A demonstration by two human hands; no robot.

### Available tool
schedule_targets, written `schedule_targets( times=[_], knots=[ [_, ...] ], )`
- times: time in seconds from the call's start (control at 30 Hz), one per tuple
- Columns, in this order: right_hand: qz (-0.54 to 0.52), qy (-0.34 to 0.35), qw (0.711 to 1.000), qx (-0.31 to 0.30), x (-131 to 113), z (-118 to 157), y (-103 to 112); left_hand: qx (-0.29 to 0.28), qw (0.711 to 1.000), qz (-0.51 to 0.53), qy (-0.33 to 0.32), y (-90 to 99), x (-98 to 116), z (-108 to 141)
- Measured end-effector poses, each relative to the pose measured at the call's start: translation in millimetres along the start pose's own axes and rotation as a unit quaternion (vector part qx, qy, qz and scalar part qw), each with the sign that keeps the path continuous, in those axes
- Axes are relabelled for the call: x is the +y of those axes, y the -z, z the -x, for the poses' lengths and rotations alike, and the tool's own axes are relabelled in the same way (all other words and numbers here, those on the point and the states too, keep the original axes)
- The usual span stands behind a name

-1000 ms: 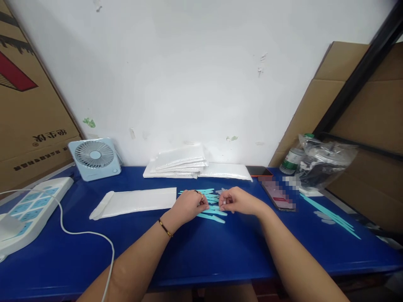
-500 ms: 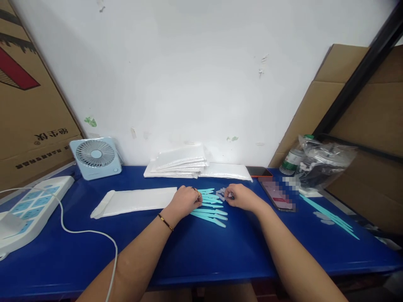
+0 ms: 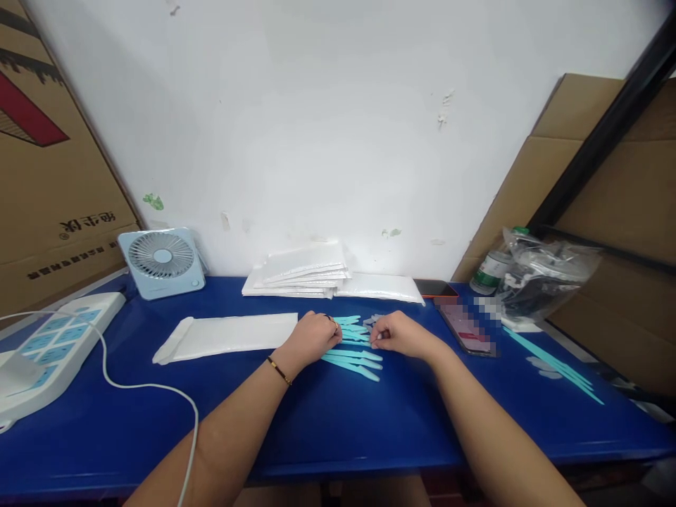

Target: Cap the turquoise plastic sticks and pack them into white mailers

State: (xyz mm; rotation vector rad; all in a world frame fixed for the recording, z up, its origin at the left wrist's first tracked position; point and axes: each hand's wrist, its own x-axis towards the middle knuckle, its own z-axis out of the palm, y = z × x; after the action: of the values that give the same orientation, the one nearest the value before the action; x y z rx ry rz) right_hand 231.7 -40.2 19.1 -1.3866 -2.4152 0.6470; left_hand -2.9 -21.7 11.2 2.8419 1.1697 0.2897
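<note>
Several turquoise eyebrow razors (image 3: 351,362) lie fanned on the blue table. The lower ones end in pale, translucent tips. My left hand (image 3: 313,334) is closed over their handle ends, pinching a razor; its fingers hide the handles. Facing it, my right hand (image 3: 400,334) has thumb and forefinger pinched at the blade end of one razor, and a small clear cap seems to be between the fingertips, mostly hidden. Just behind the right fingertips rests a small heap of clear caps (image 3: 372,320).
A white padded bag (image 3: 227,335) lies left of my hands, with a stack of bags (image 3: 296,271) by the wall. Further left are a fan (image 3: 161,262) and a power strip (image 3: 63,345) with a cable. Right: phone (image 3: 465,327), bottle (image 3: 489,273), more turquoise razors (image 3: 554,366).
My right hand has moved from the heap of clear caps slightly left and toward me, onto a razor's tip. The left hand has stayed almost in place.
</note>
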Motion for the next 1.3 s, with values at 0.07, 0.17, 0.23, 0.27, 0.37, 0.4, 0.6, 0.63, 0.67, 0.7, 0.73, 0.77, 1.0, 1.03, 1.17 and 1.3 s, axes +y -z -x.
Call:
schedule_targets(
  times=[0.07,0.17,0.23,0.27,0.37,0.4,0.6,0.63,0.67,0.7,0.73,0.77,1.0,1.03,1.17,1.3],
  knots=[
    [-0.022,0.010,0.999,-0.022,-2.4,1.4,-0.4,-0.012,1.000,0.018,-0.014,0.4,2.8,1.6],
    [-0.050,0.002,0.997,-0.058,-3.0,4.2,2.6,-0.027,0.998,0.048,-0.017,2.2,4.5,3.6],
    [-0.037,-0.014,0.999,-0.029,-1.0,4.5,4.8,-0.016,0.998,0.054,0.006,3.5,2.7,3.4],
    [-0.020,-0.023,1.000,0.004,0.5,3.7,5.1,-0.003,0.999,0.049,0.024,3.8,0.9,2.8],
    [0.032,-0.051,0.994,0.095,5.7,-1.5,1.5,0.023,0.997,0.022,0.072,1.8,-6.3,-0.1],
    [0.044,-0.055,0.992,0.104,7.3,-3.8,-0.8,0.024,0.996,0.020,0.078,0.4,-8.6,-1.1],
    [0.128,-0.069,0.984,0.104,13.4,-10.6,-11.4,0.013,0.994,0.044,0.100,-6.0,-13.4,-4.3],
    [0.146,-0.078,0.980,0.106,14.1,-10.1,-11.3,0.014,0.993,0.047,0.104,-6.0,-13.3,-4.2],
    [0.160,-0.087,0.977,0.106,14.7,-9.1,-10.6,0.015,0.993,0.048,0.107,-5.7,-13.2,-4.1],
    [0.164,-0.093,0.977,0.103,15.2,-7.8,-9.5,0.015,0.993,0.048,0.109,-5.2,-13.0,-3.9],
    [0.153,-0.095,0.979,0.095,15.5,-6.3,-8.1,0.012,0.993,0.047,0.110,-4.6,-12.8,-3.6],
    [0.129,-0.092,0.984,0.082,15.6,-4.7,-6.4,0.010,0.993,0.047,0.108,-4.1,-12.6,-3.3],
    [0.002,-0.036,0.999,0.039,8.9,0.2,1.4,0.003,0.994,0.039,0.097,-3.0,-9.5,-1.9],
    [-0.002,-0.030,0.999,0.038,8.1,0.2,1.4,0.003,0.995,0.039,0.096,-3.2,-9.1,-2.0],
    [-0.009,-0.021,0.999,0.033,8.7,0.9,1.2,-0.001,0.995,0.032,0.095,-3.5,-9.1,-2.3],
    [0.001,-0.024,0.999,0.043,10.0,0.4,0.4,0.004,0.994,0.032,0.102,-2.5,-8.5,-2.6]
  ],
)
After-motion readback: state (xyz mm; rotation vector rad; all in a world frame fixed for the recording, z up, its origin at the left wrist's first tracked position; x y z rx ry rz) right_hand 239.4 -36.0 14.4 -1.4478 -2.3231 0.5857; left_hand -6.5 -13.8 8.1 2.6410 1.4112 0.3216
